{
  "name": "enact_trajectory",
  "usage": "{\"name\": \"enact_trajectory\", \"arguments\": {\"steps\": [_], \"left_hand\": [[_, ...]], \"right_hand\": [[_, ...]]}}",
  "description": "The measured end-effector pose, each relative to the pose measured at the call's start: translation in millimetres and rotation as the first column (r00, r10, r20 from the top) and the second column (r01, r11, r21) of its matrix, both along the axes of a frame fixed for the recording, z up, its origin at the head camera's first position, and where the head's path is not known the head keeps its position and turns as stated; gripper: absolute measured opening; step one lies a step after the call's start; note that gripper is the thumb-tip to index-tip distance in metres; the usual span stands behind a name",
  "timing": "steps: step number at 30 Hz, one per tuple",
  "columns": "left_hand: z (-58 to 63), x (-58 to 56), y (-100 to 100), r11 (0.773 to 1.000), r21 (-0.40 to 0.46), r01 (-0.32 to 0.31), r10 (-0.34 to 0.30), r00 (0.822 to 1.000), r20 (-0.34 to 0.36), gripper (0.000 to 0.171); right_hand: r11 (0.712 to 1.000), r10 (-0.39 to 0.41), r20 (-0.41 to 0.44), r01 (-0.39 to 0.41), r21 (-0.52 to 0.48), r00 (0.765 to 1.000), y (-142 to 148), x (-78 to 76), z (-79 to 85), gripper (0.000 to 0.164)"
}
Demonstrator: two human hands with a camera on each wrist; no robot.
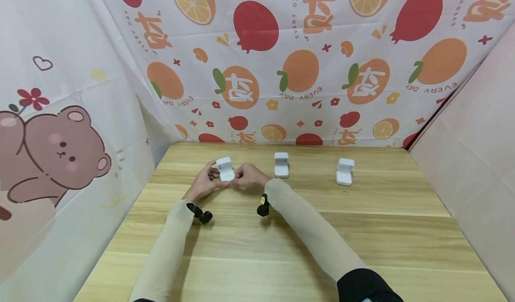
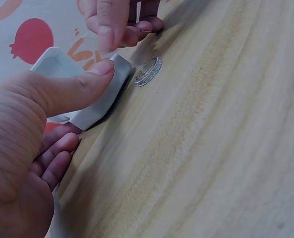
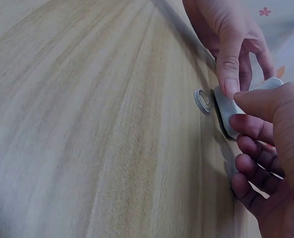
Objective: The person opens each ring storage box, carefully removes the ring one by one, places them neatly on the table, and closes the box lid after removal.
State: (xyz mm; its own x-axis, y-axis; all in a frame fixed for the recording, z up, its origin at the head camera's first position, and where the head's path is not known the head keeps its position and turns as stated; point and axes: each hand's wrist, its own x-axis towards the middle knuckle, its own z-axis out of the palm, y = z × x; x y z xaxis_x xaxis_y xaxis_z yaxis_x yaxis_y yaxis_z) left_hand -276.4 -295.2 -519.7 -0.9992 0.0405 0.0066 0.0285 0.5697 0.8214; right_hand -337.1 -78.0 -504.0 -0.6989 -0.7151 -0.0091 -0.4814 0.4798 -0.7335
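A small white ring box (image 1: 225, 164) stands with its lid raised at the left back of the wooden table. My left hand (image 1: 203, 182) holds it from the left, with the thumb (image 2: 82, 89) across its front wall in the left wrist view. From the other side my right hand (image 1: 251, 176) has its thumb and curled fingers at the box's right front corner. Just in front of the box lies a silver ring (image 2: 149, 72) set with small stones. The box's inside is mostly hidden in both wrist views.
Another opened white ring box (image 1: 281, 165) stands right of my hands, and a third opened box (image 1: 344, 171) is farther right with a ring (image 1: 344, 193) in front of it. A fruit-print cloth (image 1: 297, 110) hangs behind the table's back edge.
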Motion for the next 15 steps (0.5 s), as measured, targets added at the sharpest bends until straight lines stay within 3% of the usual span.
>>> {"name": "enact_trajectory", "arguments": {"steps": [7, 15], "left_hand": [[0.5, -0.8, 0.3, 1.0, 0.027, 0.013, -0.012, 1.0, -0.016, 0.093], [3.4, 2.6, 6.2, 0.999, 0.037, -0.014, 0.015, 1.0, -0.027, 0.081]], "right_hand": [[0.999, -0.025, -0.009, 0.025, -0.024, 1.0, 2.5, -2.4, -0.6, 0.032], [0.999, -0.046, -0.027, 0.045, -0.017, 0.999, 2.2, -2.9, -3.6, 0.029]]}}
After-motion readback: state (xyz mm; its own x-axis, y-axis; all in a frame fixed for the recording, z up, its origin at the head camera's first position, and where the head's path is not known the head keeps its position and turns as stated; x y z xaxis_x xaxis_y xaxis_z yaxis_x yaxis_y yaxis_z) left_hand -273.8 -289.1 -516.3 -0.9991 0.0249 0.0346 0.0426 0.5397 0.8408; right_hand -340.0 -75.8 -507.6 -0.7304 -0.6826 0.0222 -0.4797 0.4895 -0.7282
